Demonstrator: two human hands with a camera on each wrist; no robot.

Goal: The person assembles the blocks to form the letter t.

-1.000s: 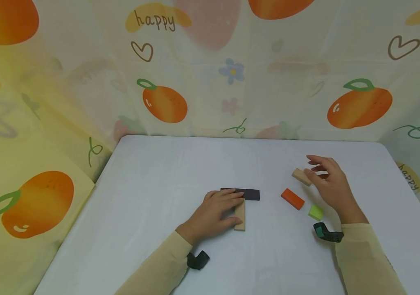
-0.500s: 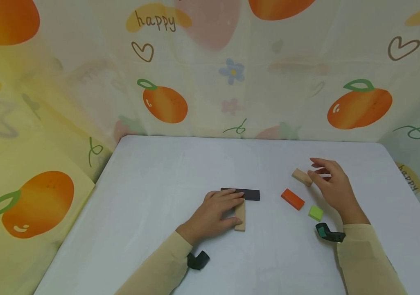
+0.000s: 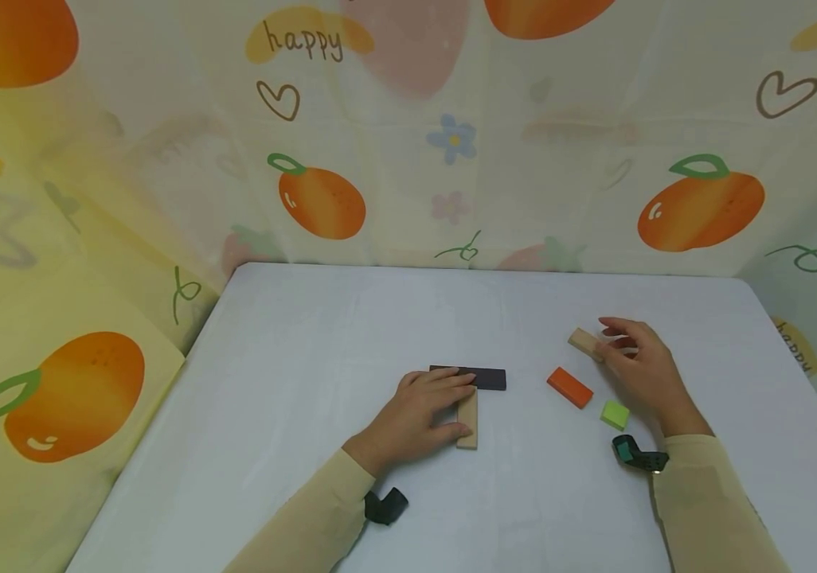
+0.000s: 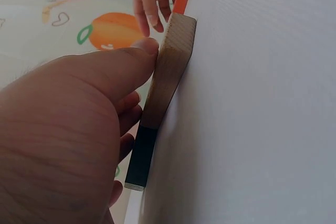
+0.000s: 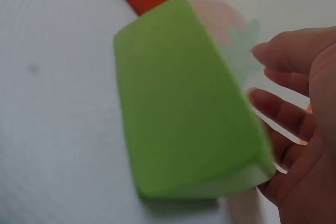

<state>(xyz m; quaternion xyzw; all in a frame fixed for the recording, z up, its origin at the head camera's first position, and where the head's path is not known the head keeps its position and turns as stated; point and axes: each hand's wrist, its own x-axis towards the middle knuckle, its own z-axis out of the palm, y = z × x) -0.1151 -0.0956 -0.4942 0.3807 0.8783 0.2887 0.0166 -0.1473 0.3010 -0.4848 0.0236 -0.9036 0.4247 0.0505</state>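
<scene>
My left hand (image 3: 426, 410) lies over a black block (image 3: 489, 378) and an upright-running wooden block (image 3: 467, 422) that together form a T on the table. Its fingertips rest on the black block and its thumb touches the wooden one, fingers fairly straight. In the left wrist view the wooden block (image 4: 169, 72) meets the black block (image 4: 140, 156) end on. My right hand (image 3: 641, 366) hovers at a short wooden block (image 3: 584, 343), thumb tip overlapping its right end, the other fingers loosely bent and apart from it.
An orange block (image 3: 569, 387) and a small green block (image 3: 615, 415) lie between the hands, nearer the right. In the right wrist view the green block (image 5: 184, 98) looms close before the fingers. The white table (image 3: 308, 318) ends at a patterned cloth (image 3: 394, 199).
My right hand drifts slightly right and then down and back left, its fingers lowering beside the short wooden block. The left hand and the blocks stay in place.
</scene>
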